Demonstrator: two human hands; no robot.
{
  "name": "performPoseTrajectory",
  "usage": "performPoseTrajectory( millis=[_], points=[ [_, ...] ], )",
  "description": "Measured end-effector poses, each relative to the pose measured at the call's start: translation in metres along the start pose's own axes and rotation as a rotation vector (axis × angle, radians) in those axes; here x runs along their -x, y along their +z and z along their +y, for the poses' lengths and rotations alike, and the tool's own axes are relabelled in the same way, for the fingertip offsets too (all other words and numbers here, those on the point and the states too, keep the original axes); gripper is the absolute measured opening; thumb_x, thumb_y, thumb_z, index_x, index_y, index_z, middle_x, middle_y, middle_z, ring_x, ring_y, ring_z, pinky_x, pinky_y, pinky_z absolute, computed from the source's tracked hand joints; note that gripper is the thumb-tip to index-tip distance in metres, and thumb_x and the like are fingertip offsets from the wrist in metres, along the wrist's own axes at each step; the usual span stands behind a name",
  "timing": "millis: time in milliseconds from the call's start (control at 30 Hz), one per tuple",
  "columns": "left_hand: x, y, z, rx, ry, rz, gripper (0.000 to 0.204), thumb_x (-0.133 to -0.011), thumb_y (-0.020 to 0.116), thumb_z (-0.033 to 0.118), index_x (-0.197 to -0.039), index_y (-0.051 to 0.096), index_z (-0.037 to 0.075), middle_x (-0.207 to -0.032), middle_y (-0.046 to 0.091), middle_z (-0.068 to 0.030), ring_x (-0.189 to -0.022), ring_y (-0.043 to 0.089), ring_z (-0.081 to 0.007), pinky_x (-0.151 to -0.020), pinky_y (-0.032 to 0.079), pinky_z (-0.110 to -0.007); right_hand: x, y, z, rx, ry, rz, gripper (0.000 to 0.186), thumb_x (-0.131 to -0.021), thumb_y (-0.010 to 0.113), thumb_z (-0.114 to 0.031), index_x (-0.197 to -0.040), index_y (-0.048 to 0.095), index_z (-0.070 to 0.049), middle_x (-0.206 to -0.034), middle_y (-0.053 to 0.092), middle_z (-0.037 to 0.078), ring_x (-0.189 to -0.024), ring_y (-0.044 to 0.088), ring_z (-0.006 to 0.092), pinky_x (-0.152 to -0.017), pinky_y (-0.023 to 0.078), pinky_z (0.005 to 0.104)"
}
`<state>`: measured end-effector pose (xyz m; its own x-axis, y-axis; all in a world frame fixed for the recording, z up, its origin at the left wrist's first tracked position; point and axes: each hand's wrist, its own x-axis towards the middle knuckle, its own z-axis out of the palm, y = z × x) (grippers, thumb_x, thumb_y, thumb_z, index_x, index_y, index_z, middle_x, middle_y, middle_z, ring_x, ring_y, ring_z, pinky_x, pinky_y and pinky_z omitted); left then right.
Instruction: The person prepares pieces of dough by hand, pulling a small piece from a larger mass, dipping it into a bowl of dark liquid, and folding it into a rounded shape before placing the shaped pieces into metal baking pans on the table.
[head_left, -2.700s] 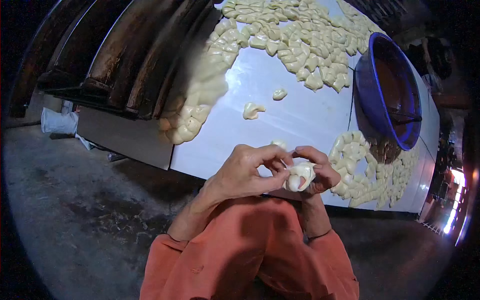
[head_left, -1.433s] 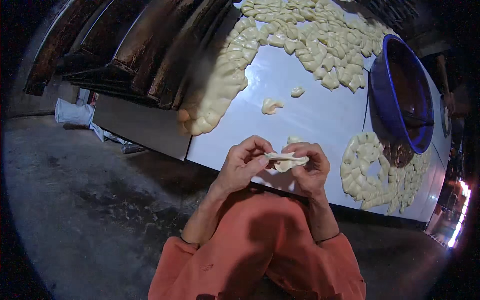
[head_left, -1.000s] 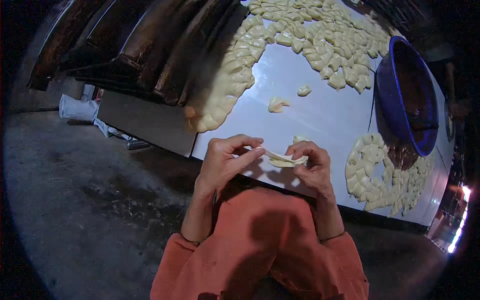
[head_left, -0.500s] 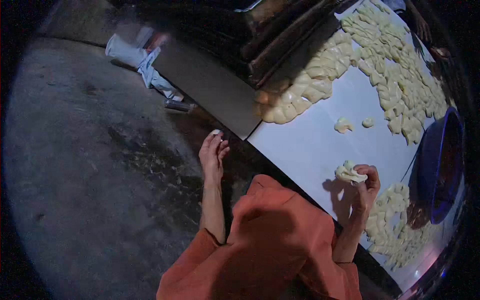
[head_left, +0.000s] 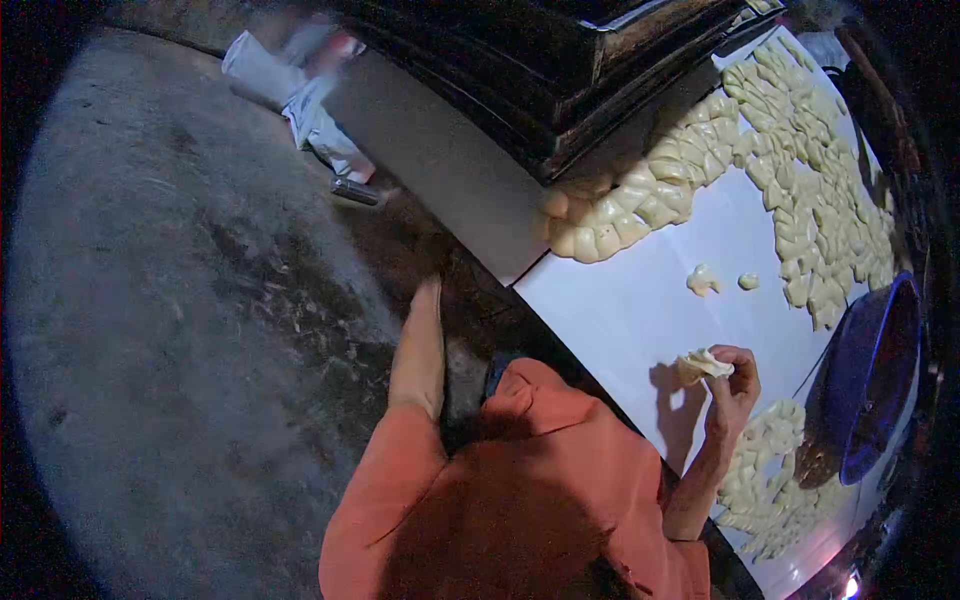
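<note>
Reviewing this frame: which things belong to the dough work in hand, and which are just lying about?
In the work:
right hand holding a folded dough piece
shaped dough pieces on the white table
blue basin

Lying about:
dark stacked trays
white cloth bundle on the floor
left hand, reaching down beside the table, empty as far as visible

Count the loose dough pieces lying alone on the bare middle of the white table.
2: a larger loose dough piece and a smaller loose dough piece just beside it, apart from the big piles. Another is held in the right hand.

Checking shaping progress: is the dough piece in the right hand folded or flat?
Folded: the dough piece looks bunched and creased, pinched in the right hand above the white table.
</note>
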<state>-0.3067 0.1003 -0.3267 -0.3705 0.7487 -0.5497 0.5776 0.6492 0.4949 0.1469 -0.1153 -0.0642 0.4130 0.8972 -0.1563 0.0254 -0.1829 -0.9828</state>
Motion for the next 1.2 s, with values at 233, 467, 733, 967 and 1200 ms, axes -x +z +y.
performPoseTrajectory(
  millis=[233, 467, 733, 967, 1200],
  points=[
    [-0.036, 0.008, 0.011, -0.136, 0.144, 0.091, 0.052, -0.092, 0.067, 0.039, -0.122, 0.061, -0.004, -0.095, 0.068, -0.0174, -0.076, 0.066, -0.022, -0.06, 0.051, -0.034, 0.012, -0.012, 0.006, -0.004, -0.004, 0.098, 0.02, -0.077, 0.067, -0.002, -0.096, 0.059, -0.003, -0.101, 0.063, 0.01, -0.095, 0.059, 0.0175, -0.09, 0.046, 0.0336],
    [-0.044, 0.004, 0.005, -0.167, 0.211, 0.142, 0.049, -0.092, 0.067, 0.037, -0.121, 0.062, -0.003, -0.094, 0.068, -0.0168, -0.074, 0.065, -0.0212, -0.06, 0.051, -0.034, 0.007, -0.008, 0.003, -0.053, -0.02, 0.127, 0.017, -0.079, 0.066, -0.003, -0.095, 0.06, -0.001, -0.099, 0.065, 0.01, -0.094, 0.06, 0.0169, -0.087, 0.048, 0.0301],
    [-0.048, -0.001, -0.026, -0.213, 0.325, 0.241, 0.046, -0.093, 0.066, 0.036, -0.119, 0.064, -0.002, -0.092, 0.067, -0.0161, -0.071, 0.064, -0.0203, -0.059, 0.051, -0.033, 0.001, 0.027, -0.042, -0.138, 0.23, 0.352, 0.036, -0.08, 0.067, -0.003, -0.115, 0.06, -0.001, -0.098, 0.061, 0.005, -0.094, 0.058, 0.0141, -0.086, 0.047, 0.0273],
    [-0.079, -0.064, -0.114, 0.252, 0.503, 0.312, 0.029, -0.095, 0.063, 0.027, -0.105, 0.068, 0.0, -0.084, 0.066, -0.0125, -0.066, 0.059, -0.0186, -0.058, 0.047, -0.033, -0.011, 0.026, -0.058, -0.084, 0.204, 0.145, 0.021, -0.081, 0.066, -0.003, -0.102, 0.062, 0.0, -0.096, 0.061, 0.005, -0.086, 0.06, 0.0118, -0.074, 0.052, 0.0265],
    [0.203, -0.108, 0.107, 0.456, 0.65, 0.499, 0.032, -0.098, 0.059, 0.013, -0.07, 0.061, -0.002, -0.066, 0.061, -0.0056, -0.06, 0.053, -0.0113, -0.056, 0.044, -0.03, -0.015, 0.029, -0.015, -0.487, 0.103, 0.224, 0.014, -0.089, 0.068, -0.005, -0.099, 0.059, -0.004, -0.119, 0.059, 0.01, -0.088, 0.061, 0.0113, -0.078, 0.055, 0.0296]
  ],
)
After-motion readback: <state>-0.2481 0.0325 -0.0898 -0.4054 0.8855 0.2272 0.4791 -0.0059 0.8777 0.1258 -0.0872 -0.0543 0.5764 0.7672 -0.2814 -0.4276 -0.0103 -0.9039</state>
